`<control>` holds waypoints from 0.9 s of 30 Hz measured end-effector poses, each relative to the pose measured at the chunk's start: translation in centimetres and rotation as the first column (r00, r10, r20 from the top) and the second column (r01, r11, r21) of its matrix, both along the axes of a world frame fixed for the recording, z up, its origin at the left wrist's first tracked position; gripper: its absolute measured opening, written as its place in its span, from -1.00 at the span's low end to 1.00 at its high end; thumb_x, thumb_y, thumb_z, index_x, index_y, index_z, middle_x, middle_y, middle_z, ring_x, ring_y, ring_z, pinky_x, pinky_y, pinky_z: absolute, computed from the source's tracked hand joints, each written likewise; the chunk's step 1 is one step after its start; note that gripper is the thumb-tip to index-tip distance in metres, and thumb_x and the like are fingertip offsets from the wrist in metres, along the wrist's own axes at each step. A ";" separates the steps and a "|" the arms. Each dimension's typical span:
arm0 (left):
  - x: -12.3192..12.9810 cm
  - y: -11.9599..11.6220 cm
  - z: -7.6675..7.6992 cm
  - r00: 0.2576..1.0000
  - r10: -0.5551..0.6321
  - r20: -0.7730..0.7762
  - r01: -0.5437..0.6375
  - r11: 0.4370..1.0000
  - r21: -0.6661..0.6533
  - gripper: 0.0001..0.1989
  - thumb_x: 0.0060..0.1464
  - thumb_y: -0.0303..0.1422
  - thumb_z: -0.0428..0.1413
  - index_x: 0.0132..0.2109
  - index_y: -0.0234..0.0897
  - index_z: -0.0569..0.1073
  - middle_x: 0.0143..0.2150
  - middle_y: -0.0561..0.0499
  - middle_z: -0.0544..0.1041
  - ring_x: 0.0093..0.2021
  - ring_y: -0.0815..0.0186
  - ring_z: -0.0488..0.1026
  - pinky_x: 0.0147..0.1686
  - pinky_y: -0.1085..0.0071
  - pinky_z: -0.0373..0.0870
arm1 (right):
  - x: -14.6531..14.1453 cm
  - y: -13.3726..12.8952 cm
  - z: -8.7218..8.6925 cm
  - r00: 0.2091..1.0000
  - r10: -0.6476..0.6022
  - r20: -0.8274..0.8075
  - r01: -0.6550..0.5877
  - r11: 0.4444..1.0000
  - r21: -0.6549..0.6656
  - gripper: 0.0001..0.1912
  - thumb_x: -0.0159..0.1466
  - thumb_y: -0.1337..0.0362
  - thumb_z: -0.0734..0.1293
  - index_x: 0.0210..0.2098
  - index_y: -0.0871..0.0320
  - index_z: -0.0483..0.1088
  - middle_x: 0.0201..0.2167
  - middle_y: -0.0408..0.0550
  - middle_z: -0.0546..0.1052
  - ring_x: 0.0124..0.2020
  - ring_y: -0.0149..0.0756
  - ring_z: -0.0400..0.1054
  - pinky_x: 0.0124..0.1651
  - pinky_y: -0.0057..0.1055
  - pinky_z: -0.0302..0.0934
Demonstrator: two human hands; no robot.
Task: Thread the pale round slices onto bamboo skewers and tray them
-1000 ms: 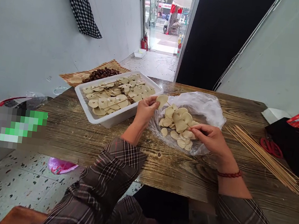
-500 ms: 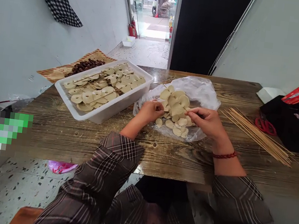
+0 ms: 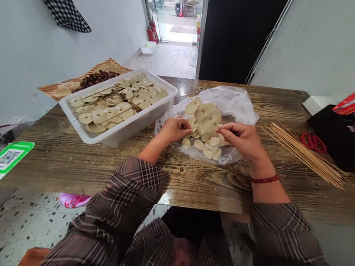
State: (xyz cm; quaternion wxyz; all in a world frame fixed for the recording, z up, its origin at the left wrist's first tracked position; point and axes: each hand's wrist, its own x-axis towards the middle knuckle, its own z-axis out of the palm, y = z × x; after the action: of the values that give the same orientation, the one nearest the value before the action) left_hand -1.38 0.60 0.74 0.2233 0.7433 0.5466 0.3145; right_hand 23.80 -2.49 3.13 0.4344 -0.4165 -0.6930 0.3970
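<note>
My right hand [image 3: 241, 139] pinches the near end of a thin stick that carries several flat beige slices [image 3: 208, 118], held above a clear plastic bag [image 3: 233, 103]. To the left, my left hand [image 3: 175, 130] has its thumb and fingers together at the edge of the slices; whatever lies between its fingertips is too small to make out. Loose round slices [image 3: 213, 148] lie on the bag below and between both hands. A white plastic tub [image 3: 132, 128] farther left holds many slices threaded on sticks.
Bare wooden sticks [image 3: 302, 154] lie right of my right hand, beside red-handled scissors [image 3: 313, 142] and a black box [image 3: 333, 140]. Dark red pieces [image 3: 97, 79] rest on paper behind the tub. A green code card [image 3: 5, 160] is at the left table edge.
The whole view has shifted slightly, with the table and items a little more to the left and higher. Both hands keep nearly the same pose at the slices.
</note>
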 end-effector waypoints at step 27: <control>1.2 -0.4 0.0 0.995 0.095 -0.041 -0.090 0.991 0.097 -0.88 -0.01 -0.44 0.11 -0.49 -0.29 0.43 -0.45 0.02 0.44 -0.42 0.35 0.29 -0.37 0.40 0.18 | 0.1 -0.1 -0.2 0.999 0.002 0.044 -0.004 0.999 0.038 -0.72 0.21 0.10 0.39 -0.30 0.19 0.61 -0.55 -0.13 0.50 -0.54 -0.45 0.26 -0.51 -0.48 0.11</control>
State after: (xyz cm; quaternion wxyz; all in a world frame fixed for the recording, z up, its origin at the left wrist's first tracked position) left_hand -0.16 0.24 0.72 0.1606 0.7338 0.5698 0.3332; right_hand 23.87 -2.54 2.94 0.4265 -0.4158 -0.7103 0.3750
